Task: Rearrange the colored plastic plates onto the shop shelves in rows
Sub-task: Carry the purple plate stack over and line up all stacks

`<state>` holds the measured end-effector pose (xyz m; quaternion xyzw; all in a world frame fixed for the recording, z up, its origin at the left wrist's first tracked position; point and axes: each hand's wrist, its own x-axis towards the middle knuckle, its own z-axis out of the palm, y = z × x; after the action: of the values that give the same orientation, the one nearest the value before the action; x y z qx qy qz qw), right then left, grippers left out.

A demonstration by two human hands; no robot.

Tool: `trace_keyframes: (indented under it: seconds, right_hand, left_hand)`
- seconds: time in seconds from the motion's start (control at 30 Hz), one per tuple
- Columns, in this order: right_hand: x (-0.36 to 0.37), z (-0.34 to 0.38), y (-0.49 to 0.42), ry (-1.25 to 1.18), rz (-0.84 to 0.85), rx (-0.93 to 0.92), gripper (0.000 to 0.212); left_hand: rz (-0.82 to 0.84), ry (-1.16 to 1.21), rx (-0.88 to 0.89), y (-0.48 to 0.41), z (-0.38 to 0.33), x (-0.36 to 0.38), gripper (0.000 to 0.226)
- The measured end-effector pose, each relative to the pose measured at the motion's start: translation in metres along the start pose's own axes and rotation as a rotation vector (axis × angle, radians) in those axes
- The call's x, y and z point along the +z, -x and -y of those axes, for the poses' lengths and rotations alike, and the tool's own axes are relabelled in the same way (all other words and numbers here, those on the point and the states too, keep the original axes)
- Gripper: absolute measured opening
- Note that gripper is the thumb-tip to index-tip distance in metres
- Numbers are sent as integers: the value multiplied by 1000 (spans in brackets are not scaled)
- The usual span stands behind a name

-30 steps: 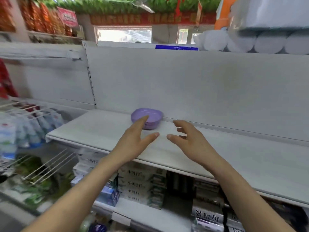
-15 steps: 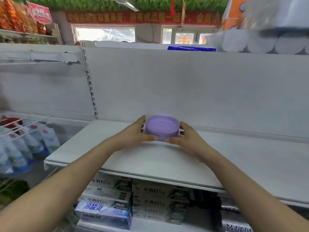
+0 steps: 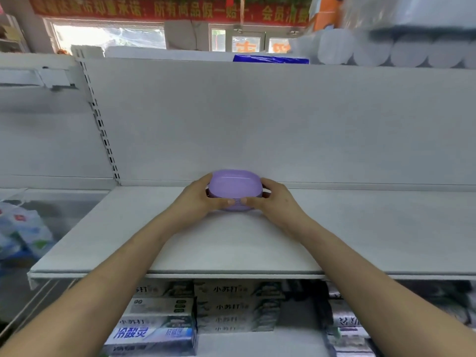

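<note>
left hand (image 3: pixel 198 199): fingers curled round the left side of the purple plates (image 3: pixel 235 188), holding them.
right hand (image 3: pixel 273 202): same on the right side, mirrored grip.
thumbs (image 3: pixel 229 201): on the near edge, tips almost touching.
why two hands: my guess is that squeezing from both sides keeps the nested pieces square and stops them fanning out.
location: plates at the rear of the white shelf (image 3: pixel 231 248), just in front of the back panel (image 3: pixel 257 124). Can't tell if they rest on the shelf or are just off it.
why the rear: probably starts a row along the back.
look: lilac, glossy plastic, rounded-rectangle outline, shallow dished top. Fine layered lines on the near side suggest several nested.
below: toothpaste boxes (image 3: pixel 154 333) on the lower shelf.
</note>
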<state>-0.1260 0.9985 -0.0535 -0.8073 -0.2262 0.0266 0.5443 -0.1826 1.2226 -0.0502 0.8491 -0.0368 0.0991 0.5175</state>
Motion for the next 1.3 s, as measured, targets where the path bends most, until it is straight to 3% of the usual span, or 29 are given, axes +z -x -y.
trace_keyframes:
  seconds: [0.37, 0.57, 0.87, 1.3]
  right_hand:
    - [-38, 13, 50, -29, -162, -34, 54]
    - [-105, 16, 130, 40, -359, -12, 52]
    - [-192, 25, 357, 179, -742, 124, 49]
    - [-216, 13, 706, 283, -1337, 430, 71]
  left_hand:
    - [100, 59, 127, -4, -26, 39, 74]
    - [266, 110, 228, 4, -86, 112, 69]
    - [557, 181, 465, 107, -193, 275, 76]
    - [1215, 336, 686, 339, -298, 520, 70]
